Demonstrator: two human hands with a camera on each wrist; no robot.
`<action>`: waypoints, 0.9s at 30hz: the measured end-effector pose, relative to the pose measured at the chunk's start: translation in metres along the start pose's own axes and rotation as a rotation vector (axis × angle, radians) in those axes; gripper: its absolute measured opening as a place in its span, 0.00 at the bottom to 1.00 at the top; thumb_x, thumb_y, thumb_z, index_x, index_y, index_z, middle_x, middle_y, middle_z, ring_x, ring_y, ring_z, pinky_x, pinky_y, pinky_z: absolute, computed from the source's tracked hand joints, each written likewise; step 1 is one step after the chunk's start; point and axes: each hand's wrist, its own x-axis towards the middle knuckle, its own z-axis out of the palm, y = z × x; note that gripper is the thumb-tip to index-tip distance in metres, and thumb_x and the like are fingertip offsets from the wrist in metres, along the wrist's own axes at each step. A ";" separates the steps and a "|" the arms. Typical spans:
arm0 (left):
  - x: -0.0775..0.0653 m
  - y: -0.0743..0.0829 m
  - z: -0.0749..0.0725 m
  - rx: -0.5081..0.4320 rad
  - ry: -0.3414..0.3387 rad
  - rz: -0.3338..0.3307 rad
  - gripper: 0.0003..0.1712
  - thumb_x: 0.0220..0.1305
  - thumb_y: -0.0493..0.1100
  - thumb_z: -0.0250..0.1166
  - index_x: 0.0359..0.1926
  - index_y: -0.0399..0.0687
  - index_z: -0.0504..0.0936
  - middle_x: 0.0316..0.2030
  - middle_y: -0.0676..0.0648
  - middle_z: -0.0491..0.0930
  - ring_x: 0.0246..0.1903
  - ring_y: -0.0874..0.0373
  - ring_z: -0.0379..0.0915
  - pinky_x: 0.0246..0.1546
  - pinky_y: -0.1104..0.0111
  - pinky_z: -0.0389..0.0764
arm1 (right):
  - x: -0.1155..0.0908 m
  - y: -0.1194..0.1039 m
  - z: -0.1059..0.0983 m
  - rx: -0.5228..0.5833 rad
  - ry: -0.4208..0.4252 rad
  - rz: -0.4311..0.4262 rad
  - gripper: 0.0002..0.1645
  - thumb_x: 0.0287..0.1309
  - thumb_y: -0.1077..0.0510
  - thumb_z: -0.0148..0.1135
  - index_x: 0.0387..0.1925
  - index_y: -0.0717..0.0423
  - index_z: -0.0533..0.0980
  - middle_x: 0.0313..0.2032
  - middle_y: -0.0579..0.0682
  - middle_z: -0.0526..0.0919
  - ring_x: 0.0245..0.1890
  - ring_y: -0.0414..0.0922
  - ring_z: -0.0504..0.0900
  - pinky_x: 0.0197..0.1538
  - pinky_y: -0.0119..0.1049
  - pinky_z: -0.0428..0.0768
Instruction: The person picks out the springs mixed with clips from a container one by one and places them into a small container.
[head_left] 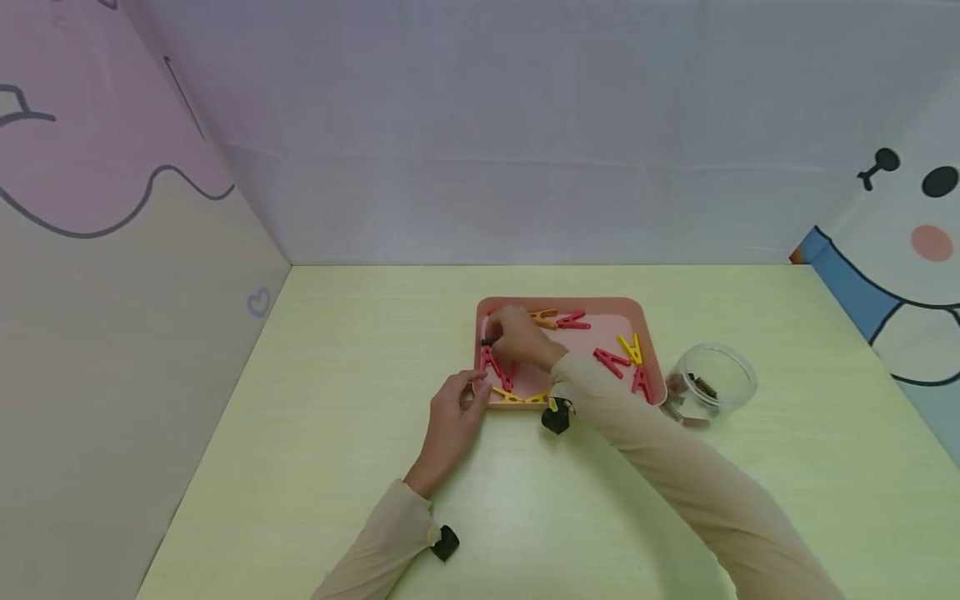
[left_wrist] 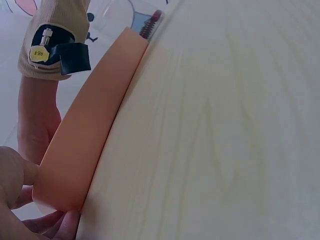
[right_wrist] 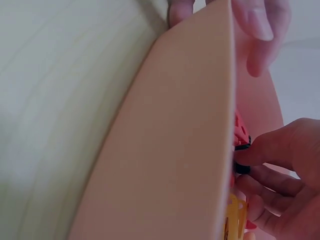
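Observation:
A salmon-pink tray (head_left: 609, 305) holds several plastic clothespins: red clothespins (head_left: 611, 362), yellow clothespins (head_left: 632, 348) and an orange clothespin (head_left: 543, 317). My left hand (head_left: 456, 414) grips the tray's near left corner, thumb and fingers on both sides of its wall. Inside the tray, at its left side, my right hand (head_left: 521, 336) pinches a small black piece (right_wrist: 242, 168) between thumb and finger. Red clothespins (head_left: 497, 368) lie right beside that piece. The right hand's fingertips are partly hidden in the head view; the right wrist view shows them behind the tray wall.
A clear round container (head_left: 718, 375) stands just right of the tray, with dark ridged items (head_left: 703, 387) seen in or through it. A small brownish piece (head_left: 696, 422) lies at its base. The pale table meets a back wall and printed side panels.

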 end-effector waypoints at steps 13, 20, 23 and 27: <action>-0.001 0.001 -0.001 0.003 0.004 -0.013 0.17 0.67 0.47 0.59 0.53 0.44 0.77 0.50 0.49 0.76 0.48 0.57 0.72 0.46 0.63 0.78 | -0.005 0.005 -0.006 0.011 -0.004 -0.044 0.08 0.50 0.71 0.62 0.30 0.58 0.82 0.30 0.51 0.82 0.29 0.45 0.76 0.32 0.32 0.79; -0.001 0.002 0.000 0.003 -0.005 -0.028 0.18 0.67 0.48 0.59 0.54 0.44 0.77 0.51 0.48 0.75 0.49 0.56 0.71 0.46 0.63 0.79 | -0.011 0.007 -0.011 0.029 0.017 -0.018 0.07 0.52 0.69 0.65 0.33 0.58 0.83 0.33 0.50 0.82 0.33 0.46 0.77 0.37 0.34 0.81; -0.002 0.003 0.000 0.006 -0.005 -0.029 0.18 0.67 0.48 0.59 0.54 0.44 0.77 0.50 0.49 0.76 0.48 0.56 0.71 0.46 0.64 0.79 | -0.012 0.007 -0.014 0.029 0.025 -0.025 0.07 0.51 0.68 0.65 0.33 0.58 0.83 0.33 0.49 0.83 0.34 0.45 0.78 0.37 0.34 0.81; -0.002 0.003 -0.001 0.015 -0.006 -0.030 0.18 0.67 0.48 0.59 0.54 0.45 0.77 0.50 0.50 0.75 0.48 0.57 0.71 0.46 0.64 0.78 | -0.014 0.007 -0.018 0.040 0.034 -0.051 0.06 0.49 0.69 0.66 0.32 0.59 0.82 0.33 0.48 0.82 0.34 0.45 0.78 0.36 0.34 0.81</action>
